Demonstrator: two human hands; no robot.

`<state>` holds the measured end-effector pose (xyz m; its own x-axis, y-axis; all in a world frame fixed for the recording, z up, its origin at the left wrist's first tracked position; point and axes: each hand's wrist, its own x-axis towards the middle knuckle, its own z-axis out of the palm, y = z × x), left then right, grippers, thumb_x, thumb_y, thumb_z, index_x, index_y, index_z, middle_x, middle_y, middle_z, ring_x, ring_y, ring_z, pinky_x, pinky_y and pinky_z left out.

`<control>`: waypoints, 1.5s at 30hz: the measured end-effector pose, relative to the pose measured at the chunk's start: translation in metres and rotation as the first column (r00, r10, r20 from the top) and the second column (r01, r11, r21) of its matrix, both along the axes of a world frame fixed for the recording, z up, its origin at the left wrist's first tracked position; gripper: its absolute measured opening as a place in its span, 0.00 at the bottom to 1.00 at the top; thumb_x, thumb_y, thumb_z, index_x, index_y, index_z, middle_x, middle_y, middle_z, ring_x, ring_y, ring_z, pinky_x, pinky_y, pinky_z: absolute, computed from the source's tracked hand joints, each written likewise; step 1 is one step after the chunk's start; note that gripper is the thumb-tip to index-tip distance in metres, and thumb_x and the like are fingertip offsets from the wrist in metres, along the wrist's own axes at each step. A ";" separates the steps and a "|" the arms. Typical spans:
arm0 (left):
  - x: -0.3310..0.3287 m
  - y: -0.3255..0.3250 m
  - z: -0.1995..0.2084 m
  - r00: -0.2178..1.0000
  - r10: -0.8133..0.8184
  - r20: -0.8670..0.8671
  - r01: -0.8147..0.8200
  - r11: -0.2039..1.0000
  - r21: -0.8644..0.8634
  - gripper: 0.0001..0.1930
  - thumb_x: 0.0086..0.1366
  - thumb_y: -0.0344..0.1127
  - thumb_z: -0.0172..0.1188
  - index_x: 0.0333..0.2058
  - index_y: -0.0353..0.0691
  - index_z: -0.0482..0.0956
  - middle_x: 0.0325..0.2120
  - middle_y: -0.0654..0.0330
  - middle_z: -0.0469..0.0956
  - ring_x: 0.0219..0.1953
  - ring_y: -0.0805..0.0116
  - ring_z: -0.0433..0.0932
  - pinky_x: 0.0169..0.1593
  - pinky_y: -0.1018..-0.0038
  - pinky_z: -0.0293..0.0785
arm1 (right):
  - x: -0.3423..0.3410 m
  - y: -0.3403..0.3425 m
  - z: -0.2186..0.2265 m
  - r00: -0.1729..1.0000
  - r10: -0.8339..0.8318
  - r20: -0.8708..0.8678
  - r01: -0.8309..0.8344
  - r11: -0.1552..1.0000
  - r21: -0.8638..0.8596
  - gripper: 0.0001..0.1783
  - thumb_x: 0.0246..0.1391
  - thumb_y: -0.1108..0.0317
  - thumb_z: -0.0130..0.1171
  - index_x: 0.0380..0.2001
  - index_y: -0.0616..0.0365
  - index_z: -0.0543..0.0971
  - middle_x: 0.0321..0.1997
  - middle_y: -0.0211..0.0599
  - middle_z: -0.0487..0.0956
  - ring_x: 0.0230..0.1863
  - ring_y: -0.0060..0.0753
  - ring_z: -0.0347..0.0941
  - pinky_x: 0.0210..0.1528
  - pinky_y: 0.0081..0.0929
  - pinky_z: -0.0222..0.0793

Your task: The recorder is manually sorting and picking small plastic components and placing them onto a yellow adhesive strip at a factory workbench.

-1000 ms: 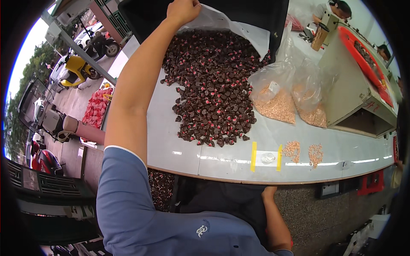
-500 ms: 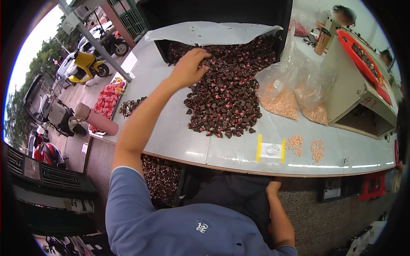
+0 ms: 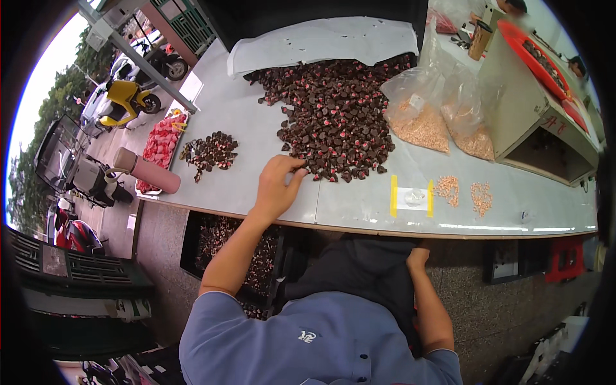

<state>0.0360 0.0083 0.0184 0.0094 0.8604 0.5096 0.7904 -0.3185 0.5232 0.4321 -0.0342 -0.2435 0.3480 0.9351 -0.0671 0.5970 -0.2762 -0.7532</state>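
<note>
A broad pile of small dark brown pieces with pink spots [image 3: 340,128] spreads over the grey table, spilling out from under a white sheet [image 3: 321,42] in a black bin [image 3: 256,13]. At the near left edge of this pile is my left hand [image 3: 277,186], its fingertips beside the outermost pieces. Thumb and forefinger stand slightly apart, and I see nothing held between them. My right hand [image 3: 418,258] rests low by my right thigh, below the table's front edge; its fingers are hidden.
Left of the pile lie a smaller dark heap [image 3: 215,152], a pink bottle [image 3: 149,172] and a tray of red pieces [image 3: 162,144]. To the right are clear bags of tan bits [image 3: 420,128], two small tan heaps [image 3: 447,190] and a metal box [image 3: 545,128]. A black crate [image 3: 192,247] stands below.
My left hand has come from the pile's far left part toward me, down to its near left edge. The white sheet now hangs lower and flatter. My right hand stays low.
</note>
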 end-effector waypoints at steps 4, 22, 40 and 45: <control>0.036 0.006 0.009 0.981 -0.155 -0.112 0.139 0.980 -0.139 0.14 0.55 0.31 0.68 0.41 0.37 0.79 0.36 0.55 0.78 0.42 0.56 0.78 0.48 0.66 0.72 | 0.000 -0.004 0.011 0.999 0.031 0.033 -0.030 0.999 -0.041 0.20 0.61 0.73 0.42 0.56 0.61 0.69 0.53 0.59 0.75 0.56 0.63 0.70 0.55 0.46 0.68; -0.022 0.207 0.012 0.942 -0.177 -0.284 0.151 0.982 -0.111 0.24 0.67 0.44 0.55 0.56 0.36 0.71 0.59 0.47 0.68 0.63 0.47 0.65 0.65 0.61 0.62 | -0.001 -0.021 0.050 0.936 0.209 0.284 -0.194 0.978 -0.081 0.17 0.44 0.79 0.53 0.42 0.66 0.77 0.39 0.63 0.78 0.43 0.70 0.73 0.45 0.56 0.69; 0.031 0.159 0.005 0.869 -0.363 -0.335 0.253 0.910 -0.329 0.32 0.73 0.55 0.40 0.69 0.42 0.56 0.70 0.52 0.53 0.73 0.52 0.47 0.72 0.50 0.42 | 0.003 -0.018 0.041 0.934 0.225 0.278 -0.221 0.974 -0.045 0.09 0.41 0.79 0.55 0.29 0.70 0.79 0.29 0.66 0.77 0.37 0.71 0.74 0.40 0.58 0.68; -0.014 0.097 0.010 0.956 -0.135 -0.260 0.106 0.987 -0.122 0.32 0.71 0.52 0.47 0.68 0.45 0.57 0.70 0.50 0.53 0.73 0.49 0.47 0.71 0.46 0.39 | -0.001 -0.019 0.062 0.934 0.240 0.265 -0.209 0.968 -0.142 0.16 0.45 0.76 0.60 0.41 0.66 0.78 0.37 0.62 0.79 0.40 0.70 0.74 0.42 0.56 0.70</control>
<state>0.0217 0.1054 0.0282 0.2397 0.8930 0.3808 0.8649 -0.3746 0.3341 0.4312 -0.0533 -0.1814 0.1494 0.9833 -0.1043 0.8339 -0.1820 -0.5211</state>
